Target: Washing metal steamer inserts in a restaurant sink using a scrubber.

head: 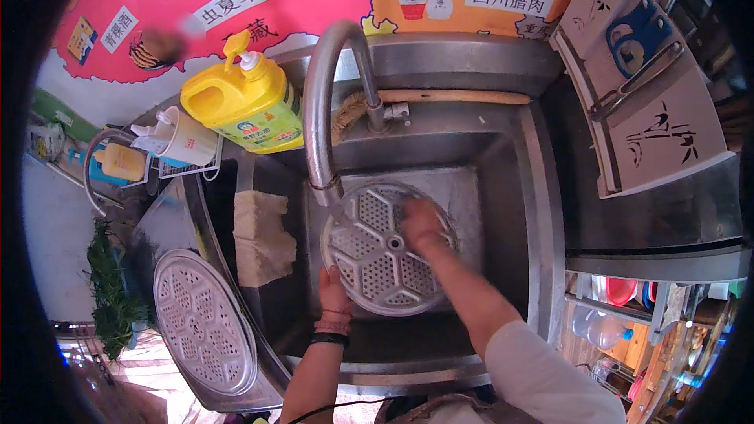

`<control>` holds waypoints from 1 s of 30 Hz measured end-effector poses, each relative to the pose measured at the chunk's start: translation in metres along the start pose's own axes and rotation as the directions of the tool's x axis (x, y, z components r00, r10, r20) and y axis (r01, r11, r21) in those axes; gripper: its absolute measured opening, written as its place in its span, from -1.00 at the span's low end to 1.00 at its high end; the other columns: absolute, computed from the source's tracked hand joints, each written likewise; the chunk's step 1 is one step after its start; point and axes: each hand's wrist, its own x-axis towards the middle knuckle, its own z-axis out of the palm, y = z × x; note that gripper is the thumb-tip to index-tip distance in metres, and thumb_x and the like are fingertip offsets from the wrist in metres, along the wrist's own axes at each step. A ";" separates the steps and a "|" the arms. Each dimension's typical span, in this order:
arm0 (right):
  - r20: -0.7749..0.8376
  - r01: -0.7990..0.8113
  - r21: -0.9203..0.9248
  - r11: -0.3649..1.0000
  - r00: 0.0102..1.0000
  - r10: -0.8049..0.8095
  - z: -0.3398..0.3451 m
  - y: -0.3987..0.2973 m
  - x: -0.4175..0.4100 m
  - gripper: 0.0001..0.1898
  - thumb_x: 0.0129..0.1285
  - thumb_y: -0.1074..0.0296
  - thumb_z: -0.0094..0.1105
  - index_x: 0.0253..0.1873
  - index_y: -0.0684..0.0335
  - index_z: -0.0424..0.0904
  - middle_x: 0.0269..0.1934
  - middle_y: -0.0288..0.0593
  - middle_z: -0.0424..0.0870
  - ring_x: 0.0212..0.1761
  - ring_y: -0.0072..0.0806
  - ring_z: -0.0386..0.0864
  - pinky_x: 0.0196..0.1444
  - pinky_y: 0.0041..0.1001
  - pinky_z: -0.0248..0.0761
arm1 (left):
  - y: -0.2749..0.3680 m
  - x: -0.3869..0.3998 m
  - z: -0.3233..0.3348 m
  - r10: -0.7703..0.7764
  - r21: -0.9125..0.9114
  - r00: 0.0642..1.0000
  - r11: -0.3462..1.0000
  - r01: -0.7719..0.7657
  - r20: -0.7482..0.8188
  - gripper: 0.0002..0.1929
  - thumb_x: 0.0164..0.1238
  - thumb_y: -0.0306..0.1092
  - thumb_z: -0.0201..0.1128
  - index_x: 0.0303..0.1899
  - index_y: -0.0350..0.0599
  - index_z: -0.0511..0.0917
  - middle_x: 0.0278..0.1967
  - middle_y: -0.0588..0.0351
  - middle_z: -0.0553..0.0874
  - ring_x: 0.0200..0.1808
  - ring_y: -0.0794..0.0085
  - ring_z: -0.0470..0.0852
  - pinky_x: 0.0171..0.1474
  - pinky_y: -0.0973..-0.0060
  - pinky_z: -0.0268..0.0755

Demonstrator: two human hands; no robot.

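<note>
A round perforated metal steamer plate (pixel 377 271) is held over the bottom of a stainless steel sink (pixel 500 212), under the curved faucet (pixel 318 129), from which water seems to run. My left hand (pixel 334 291) grips its lower left rim. Blurred by motion, my right hand (pixel 423 224) lies on the upper right of the plate; whether it holds a cloth or pad cannot be made out. A tan cloth (pixel 262 238) hangs over the sink's left edge. More perforated plates (pixel 203 324), seemingly stacked, lie on the ledge at the left.
Behind the sink stand a yellow detergent jug (pixel 241 100) and a wooden-handled brush (pixel 453 96). A white cup (pixel 191 135) and a squeeze bottle (pixel 122 162) sit in wire racks at left. At right, a folding panel (pixel 660 123) stands on the counter.
</note>
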 end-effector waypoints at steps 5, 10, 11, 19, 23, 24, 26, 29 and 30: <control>-0.166 -0.156 0.007 0.988 0.974 0.156 -0.034 0.052 -0.008 -0.50 0.07 -0.03 0.08 0.07 0.11 0.44 0.12 -0.17 0.35 0.18 -0.18 0.26 0.14 -0.31 0.21 | 0.016 -0.004 -0.021 0.061 0.078 0.996 0.995 -0.067 0.066 -0.72 0.36 -0.29 -0.07 0.03 -0.16 0.34 -0.11 0.13 0.54 -0.12 0.40 0.52 -0.03 0.46 0.38; -0.081 0.039 0.828 0.559 0.995 0.051 -0.145 -0.041 0.026 -0.66 0.29 0.12 -0.15 -0.13 0.26 0.51 -0.33 -0.20 0.59 -0.30 -0.47 0.53 -0.25 -0.51 0.41 | 0.038 -0.021 -0.019 0.231 0.220 0.971 0.946 -0.238 0.057 -0.77 0.33 -0.39 -0.08 -0.06 -0.26 0.39 -0.20 0.13 0.54 -0.23 0.53 0.46 -0.14 0.59 0.32; -0.112 0.079 0.815 0.574 0.993 0.023 -0.154 -0.046 0.041 -0.68 0.29 0.14 -0.15 -0.19 0.26 0.51 -0.38 -0.24 0.58 -0.37 -0.57 0.50 -0.34 -0.55 0.38 | 0.043 -0.026 -0.011 0.233 0.215 0.970 0.946 -0.242 0.065 -0.77 0.33 -0.39 -0.08 -0.06 -0.26 0.39 -0.20 0.13 0.54 -0.23 0.53 0.46 -0.14 0.59 0.32; -0.123 0.093 0.873 0.479 0.992 0.030 -0.181 -0.062 0.054 -0.67 0.28 0.07 -0.09 -0.15 0.25 0.45 -0.32 -0.29 0.55 -0.37 -0.59 0.46 -0.36 -0.52 0.37 | 0.102 -0.097 0.029 0.549 0.773 0.807 0.407 -0.487 0.219 -0.78 0.30 -0.42 -0.02 -0.05 -0.18 0.42 -0.32 -0.07 0.61 -0.32 0.25 0.61 -0.28 0.47 0.40; 0.394 -0.396 0.917 0.041 0.918 0.041 -0.141 -0.044 -0.052 -0.40 0.18 -0.12 -0.02 0.17 0.22 0.25 0.01 -0.12 0.44 0.00 -0.38 0.43 -0.07 -0.35 0.39 | 0.114 -0.129 0.044 0.582 0.713 0.628 0.113 -0.692 0.517 -0.69 0.13 -0.57 0.04 -0.05 -0.12 0.46 -0.25 -0.11 0.61 -0.22 0.08 0.59 -0.18 0.39 0.45; 0.504 -0.512 0.824 -0.244 0.858 -0.099 -0.138 -0.034 -0.077 -0.32 0.15 -0.16 -0.01 0.23 0.22 0.19 0.10 -0.07 0.38 0.09 -0.32 0.38 0.02 -0.31 0.37 | 0.103 -0.131 0.040 0.540 0.688 0.557 -0.057 -0.724 0.631 -0.63 0.03 -0.57 0.06 -0.06 -0.05 0.48 -0.18 -0.03 0.60 -0.15 0.16 0.58 -0.10 0.40 0.44; 0.366 -0.374 0.825 -0.424 0.925 -0.104 -0.129 -0.037 -0.112 -0.42 0.20 0.01 0.01 0.20 0.28 0.21 0.06 0.02 0.40 0.09 -0.24 0.40 0.09 -0.23 0.32 | 0.101 -0.153 0.045 0.435 0.614 0.495 -0.192 -0.765 0.752 -0.63 0.02 -0.53 0.07 -0.06 -0.02 0.49 -0.15 0.03 0.58 -0.12 0.19 0.56 -0.08 0.40 0.44; 0.320 -0.305 0.892 -0.333 0.947 -0.011 -0.121 -0.002 -0.142 -0.52 0.19 0.29 0.03 0.19 0.33 0.21 0.04 0.06 0.41 0.07 -0.20 0.42 0.11 -0.22 0.31 | 0.089 -0.173 0.042 0.283 0.450 0.371 -0.311 -0.837 0.885 -0.63 0.02 -0.46 0.06 -0.06 0.02 0.49 -0.08 0.11 0.54 -0.04 0.24 0.52 -0.02 0.35 0.40; 0.322 -0.310 0.893 -0.326 0.947 -0.020 -0.121 -0.001 -0.150 -0.52 0.19 0.29 0.03 0.19 0.33 0.21 0.04 0.06 0.41 0.07 -0.20 0.42 0.11 -0.22 0.31 | 0.084 -0.178 0.037 0.261 0.401 0.327 -0.327 -0.856 0.908 -0.64 0.03 -0.43 0.05 -0.05 0.04 0.49 -0.05 0.14 0.52 0.00 0.25 0.49 0.02 0.31 0.37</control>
